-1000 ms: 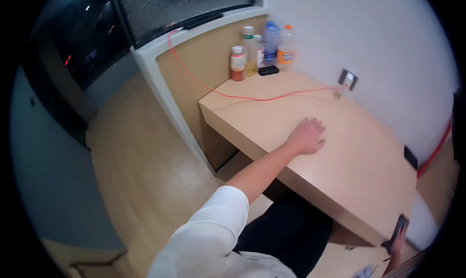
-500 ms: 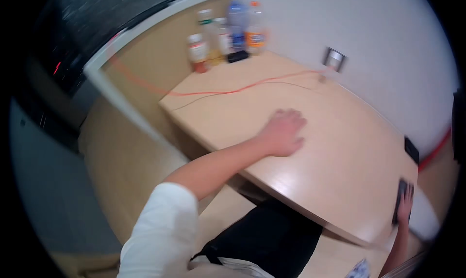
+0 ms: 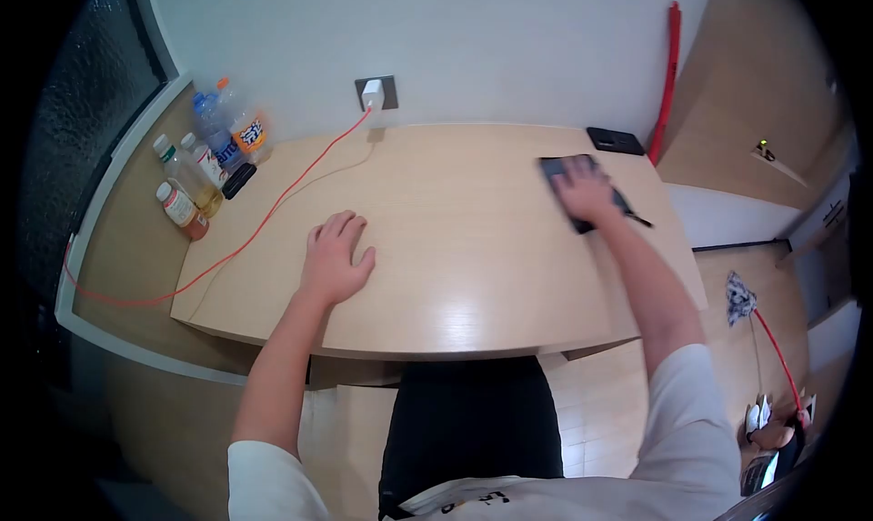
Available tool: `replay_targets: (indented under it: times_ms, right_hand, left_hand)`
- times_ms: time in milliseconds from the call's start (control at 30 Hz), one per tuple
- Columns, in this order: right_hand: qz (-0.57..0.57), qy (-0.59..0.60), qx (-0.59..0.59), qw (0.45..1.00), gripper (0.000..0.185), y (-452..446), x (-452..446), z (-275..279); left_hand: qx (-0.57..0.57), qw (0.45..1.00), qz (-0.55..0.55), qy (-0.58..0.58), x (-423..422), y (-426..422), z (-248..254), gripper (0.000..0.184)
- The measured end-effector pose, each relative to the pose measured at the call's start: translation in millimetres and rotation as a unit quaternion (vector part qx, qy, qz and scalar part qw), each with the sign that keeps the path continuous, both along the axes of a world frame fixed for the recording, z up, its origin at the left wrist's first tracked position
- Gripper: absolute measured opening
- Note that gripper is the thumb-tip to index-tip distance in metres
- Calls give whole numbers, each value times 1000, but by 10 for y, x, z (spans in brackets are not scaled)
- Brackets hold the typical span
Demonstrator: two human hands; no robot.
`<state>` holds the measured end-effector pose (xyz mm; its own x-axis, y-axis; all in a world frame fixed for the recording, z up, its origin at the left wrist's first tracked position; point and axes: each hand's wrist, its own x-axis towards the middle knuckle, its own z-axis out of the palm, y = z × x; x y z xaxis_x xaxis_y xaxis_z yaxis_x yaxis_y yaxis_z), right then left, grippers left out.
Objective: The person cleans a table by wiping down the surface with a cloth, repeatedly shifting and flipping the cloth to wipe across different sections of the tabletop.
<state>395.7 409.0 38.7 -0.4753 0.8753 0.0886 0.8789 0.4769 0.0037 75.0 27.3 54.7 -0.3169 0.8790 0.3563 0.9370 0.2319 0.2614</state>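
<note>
My left hand (image 3: 335, 262) rests on the pale wooden desk (image 3: 455, 248), fingers apart and holding nothing. A thin red cable (image 3: 273, 214) runs across the desk a little to its left. My right hand (image 3: 584, 190) lies with outstretched fingers on top of a dark flat notebook-like item (image 3: 582, 223), which is slightly blurred. A thin black pen-like stick (image 3: 639, 219) pokes out at that item's right side. Beyond the right hand, near the back edge, lies a black phone (image 3: 615, 141).
Several bottles (image 3: 205, 148) and a small black object (image 3: 239, 181) stand at the desk's back left. A white charger (image 3: 373, 94) sits in the wall socket. On the floor at right are a mop head (image 3: 739, 297) with a red handle and part of another person (image 3: 773, 435).
My view has swung right and levelled out. My right hand is on the dark flat item in both frames, and my left hand stays on the desk, fingers apart.
</note>
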Motion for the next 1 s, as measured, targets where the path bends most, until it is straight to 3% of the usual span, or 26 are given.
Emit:
replay_targets:
  times_ms: [33, 67, 167, 267, 367, 500, 533, 633, 700, 800, 900, 1000]
  right_hand:
    - [67, 35, 51, 996, 69, -217, -206, -116]
    - [122, 61, 25, 990, 67, -688, -406, 92]
    - [288, 129, 49, 947, 71, -1792, -856, 2]
    - [335, 112, -35, 935, 71, -2711, -836, 106]
    - [348, 143, -57, 925, 70, -2685, -573, 61]
    - [219, 168, 12, 961, 66, -1936, 378, 120]
    - [161, 185, 75, 966, 61, -1684, 712, -1]
    - [-62, 79, 56, 993, 68, -1168, 1732, 9]
    - [-154, 57, 29, 986, 71, -971, 2243, -29]
    - [-215, 48, 0, 975, 72, -874, 2368, -19]
    - [-260, 41, 0, 965, 81, -1005, 1946, 27]
    - [-118, 68, 33, 990, 84, -1398, 1211, -21]
  left_hand:
    - [7, 1000, 6, 2, -2, -8, -35, 51]
    - [12, 1000, 12, 5, -19, -11, -65, 51]
    - [3, 995, 91, 32, -30, -14, -116, 55]
    - [-19, 988, 147, 39, -19, -50, -226, 60]
    - [-62, 987, 148, 25, -63, -127, -235, 65]
    - [-103, 986, 132, 18, -35, -255, -243, 70]
    - [-109, 986, 128, 20, 3, -317, -224, 70]
    - [-119, 985, 124, 20, 123, -431, -181, 72]
    - [-118, 985, 124, 16, 138, -448, -181, 72]
    - [-88, 987, 132, 11, 201, -438, -160, 66]
    - [-39, 990, 135, 5, 183, -449, -223, 58]
    - [-19, 990, 139, 7, 254, -473, -140, 51]
